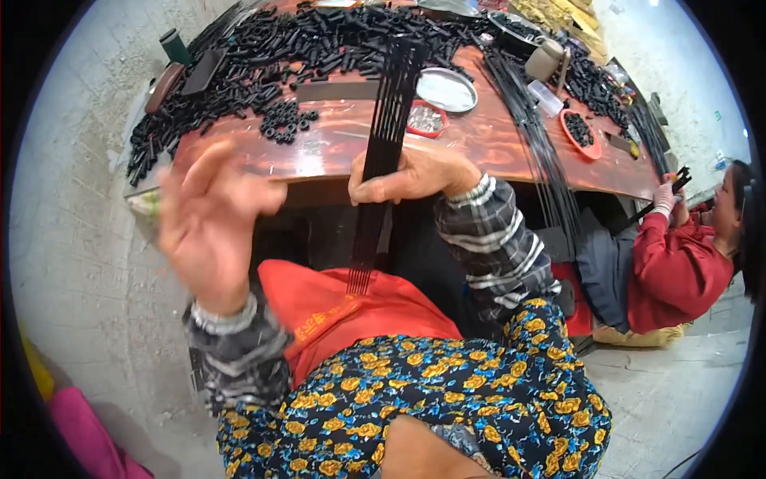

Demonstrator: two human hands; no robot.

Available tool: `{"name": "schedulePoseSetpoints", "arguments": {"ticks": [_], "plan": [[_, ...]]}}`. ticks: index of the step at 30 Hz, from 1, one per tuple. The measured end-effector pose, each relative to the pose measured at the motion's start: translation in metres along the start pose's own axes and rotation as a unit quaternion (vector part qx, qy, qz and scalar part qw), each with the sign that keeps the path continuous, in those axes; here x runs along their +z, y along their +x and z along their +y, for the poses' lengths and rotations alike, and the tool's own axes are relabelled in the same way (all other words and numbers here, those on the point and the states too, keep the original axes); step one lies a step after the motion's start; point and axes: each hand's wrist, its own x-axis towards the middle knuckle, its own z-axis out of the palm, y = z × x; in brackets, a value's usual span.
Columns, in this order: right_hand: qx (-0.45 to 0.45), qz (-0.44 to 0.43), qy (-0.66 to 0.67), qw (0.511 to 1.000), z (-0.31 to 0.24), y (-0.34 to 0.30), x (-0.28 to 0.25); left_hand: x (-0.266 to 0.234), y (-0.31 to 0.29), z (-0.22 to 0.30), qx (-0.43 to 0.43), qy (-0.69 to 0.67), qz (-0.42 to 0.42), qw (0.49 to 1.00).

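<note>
My right hand (423, 172) is closed around a bundle of thin black rods (392, 104). The rods lie side by side like a flat fan, slanting from over the table down toward my lap. To the left, my left hand (211, 219) is raised with its palm showing and its fingers apart. It is smeared by motion, holds nothing and stays clear of the rods. Beyond the hands, a red dish of small shiny pieces (425, 120) stands beside a round metal tray with white contents (447, 89). Small black rings (287, 121) lie in a cluster on the table.
Heaps of short black tubes (319, 44) cover the far part of the reddish wooden table (319, 156). More long black rods (527, 128) hang over its edge at right. A red bowl of black parts (580, 132) stands nearby. At far right sits a co-worker in red (678, 271).
</note>
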Motion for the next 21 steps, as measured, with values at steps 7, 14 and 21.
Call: {"name": "schedulePoseSetpoints", "arguments": {"ticks": [7, 14, 21], "plan": [[0.116, -0.043, 0.028, 0.992, 0.020, 0.028, 0.007, 0.026, 0.084, -0.032, 0.061, 0.334, -0.006, 0.941], [0.141, -0.015, 0.046, 0.989, 0.035, 0.033, 0.011, 0.017, 0.120, -0.041, -0.090, 0.328, -0.096, 0.936], [0.078, 0.071, 0.143, 0.984, 0.045, 0.012, 0.016, 0.021, 0.112, -0.035, -0.099, 0.313, -0.109, 0.938]]}}
